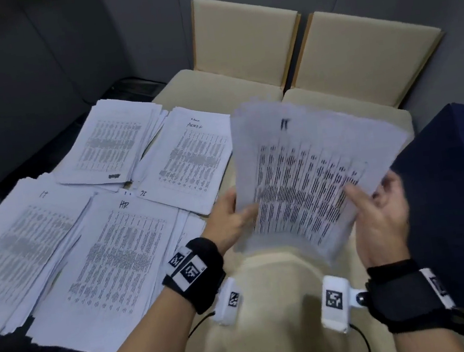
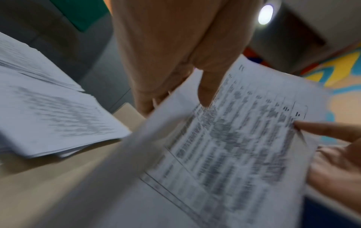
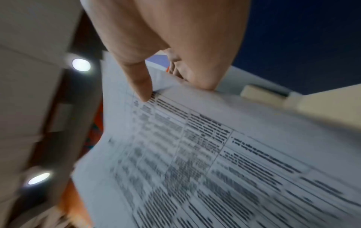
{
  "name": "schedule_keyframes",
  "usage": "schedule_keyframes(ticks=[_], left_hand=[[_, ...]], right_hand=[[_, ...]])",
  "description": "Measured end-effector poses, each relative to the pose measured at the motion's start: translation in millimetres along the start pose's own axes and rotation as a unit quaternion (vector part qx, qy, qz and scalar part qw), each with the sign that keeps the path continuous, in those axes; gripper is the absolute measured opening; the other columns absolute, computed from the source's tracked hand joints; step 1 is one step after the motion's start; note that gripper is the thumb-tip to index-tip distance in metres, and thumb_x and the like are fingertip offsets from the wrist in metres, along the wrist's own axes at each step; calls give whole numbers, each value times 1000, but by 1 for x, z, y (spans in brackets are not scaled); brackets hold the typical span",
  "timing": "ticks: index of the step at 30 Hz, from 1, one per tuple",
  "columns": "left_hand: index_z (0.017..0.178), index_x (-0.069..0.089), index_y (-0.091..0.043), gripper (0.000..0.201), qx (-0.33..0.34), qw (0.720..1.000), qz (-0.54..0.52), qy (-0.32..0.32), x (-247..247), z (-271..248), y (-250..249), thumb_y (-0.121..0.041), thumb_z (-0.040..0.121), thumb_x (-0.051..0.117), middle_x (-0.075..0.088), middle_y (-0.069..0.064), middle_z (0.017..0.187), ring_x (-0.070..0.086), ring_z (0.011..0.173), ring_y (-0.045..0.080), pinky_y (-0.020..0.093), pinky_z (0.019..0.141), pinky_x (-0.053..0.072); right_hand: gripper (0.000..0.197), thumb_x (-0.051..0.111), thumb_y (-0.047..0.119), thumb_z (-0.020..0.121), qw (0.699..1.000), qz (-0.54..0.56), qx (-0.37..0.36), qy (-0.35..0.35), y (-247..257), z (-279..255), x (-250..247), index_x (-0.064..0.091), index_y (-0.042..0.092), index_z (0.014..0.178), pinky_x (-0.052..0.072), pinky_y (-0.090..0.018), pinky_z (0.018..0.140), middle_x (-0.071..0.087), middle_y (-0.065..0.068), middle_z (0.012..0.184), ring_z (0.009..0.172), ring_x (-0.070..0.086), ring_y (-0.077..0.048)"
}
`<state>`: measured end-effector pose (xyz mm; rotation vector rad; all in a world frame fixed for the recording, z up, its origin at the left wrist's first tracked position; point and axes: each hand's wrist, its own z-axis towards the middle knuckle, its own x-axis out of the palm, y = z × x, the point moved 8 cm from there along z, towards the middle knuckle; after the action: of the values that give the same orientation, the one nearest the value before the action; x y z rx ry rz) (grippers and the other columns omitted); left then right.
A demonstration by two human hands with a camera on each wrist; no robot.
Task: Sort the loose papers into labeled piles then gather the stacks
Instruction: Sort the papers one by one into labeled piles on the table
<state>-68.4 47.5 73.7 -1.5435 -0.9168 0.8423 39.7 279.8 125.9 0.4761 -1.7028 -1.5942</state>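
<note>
I have a thick stack of printed sheets (image 1: 310, 170) lifted off the cream seat cushion (image 1: 275, 304), tilted toward me, with what looks like "IT" handwritten at its top. My left hand (image 1: 231, 220) grips the stack's near left edge, thumb on top and the other fingers hidden beneath. My right hand (image 1: 378, 209) holds the right edge, thumb (image 3: 140, 83) pressed on the top sheet and fingers curled behind.

4 sorted piles lie to the left: the "HR" pile (image 1: 116, 251) nearest me, another "IT" pile (image 1: 22, 244) beside it, a pile headed "Admin", as far as I can read it, (image 1: 186, 158) farther back, and an unlabeled-looking pile (image 1: 109, 142) behind those.

The risks, as I judge them: the held stack's far edges look fanned and uneven, so a loose pinch could let inner sheets slide out onto the cushion. The lying piles overlap at their corners, so setting this stack down carelessly could mix labels, and the "IT" pile's left side sits close to the seat's edge, where a nudge might spill it.
</note>
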Motion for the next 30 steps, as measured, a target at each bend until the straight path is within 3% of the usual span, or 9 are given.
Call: schedule_keyframes(ticks=[4,6,9,12,15,18,22,25,30], left_hand=[[118,58,-16,22,57,995,19,-84,-8,-4,-22,-20,96,56,68,1,107,64,99,18,33,85,51],[115,52,-18,19,14,994,63,-93,-10,-8,2,-27,99,54,66,2,104,64,97,20,38,85,53],[123,51,-17,31,-58,985,135,-95,-21,-19,45,-37,99,52,66,5,113,64,100,24,50,87,55],[124,55,-15,31,-61,982,127,-125,-47,-34,55,-33,99,49,69,6,110,66,100,23,47,88,55],[121,59,-16,26,-37,984,49,-169,-88,-52,44,-29,99,56,71,0,111,69,99,11,27,84,56],[105,63,-20,17,-19,969,36,-246,-164,-73,37,-30,92,60,72,-4,94,67,79,3,22,71,54],[104,62,-9,9,-61,938,96,-328,-303,-108,46,-7,97,56,64,-3,81,58,59,-3,14,59,46],[98,61,-10,6,-133,896,200,-374,-421,-135,67,-9,96,55,62,4,79,53,61,11,19,55,45],[100,62,-7,18,-269,816,399,-319,-574,-140,127,-16,94,49,66,22,99,62,96,39,40,82,48]], right_hand=[[38,66,1,91,998,-46,-33,-23,10,-19,14,58,14,126,49,-11,87,71,14,107,106,65,1],[34,66,2,91,996,-84,-11,-17,-16,-28,16,61,15,122,48,-6,80,68,15,106,98,65,9],[21,63,0,93,985,-159,47,45,-65,-41,25,62,17,106,48,-12,71,67,7,97,80,63,12],[17,60,1,95,979,-190,44,67,-81,-54,37,62,12,107,45,-4,66,65,7,93,72,60,14],[2,61,7,96,977,-188,30,95,-80,-65,60,61,8,97,42,-6,62,59,3,81,65,52,8],[7,62,8,96,969,-191,54,148,-98,-77,85,63,14,93,47,-13,72,63,-2,84,74,58,-4],[8,66,5,91,932,-261,160,193,-169,-109,103,67,14,92,49,-36,87,71,-10,92,89,66,-25],[6,70,9,88,888,-335,240,205,-227,-147,110,69,15,89,49,-39,86,72,-9,90,90,67,-28],[6,72,8,86,866,-408,270,98,-263,-204,124,67,11,86,43,-32,78,68,-5,84,88,64,-30]])
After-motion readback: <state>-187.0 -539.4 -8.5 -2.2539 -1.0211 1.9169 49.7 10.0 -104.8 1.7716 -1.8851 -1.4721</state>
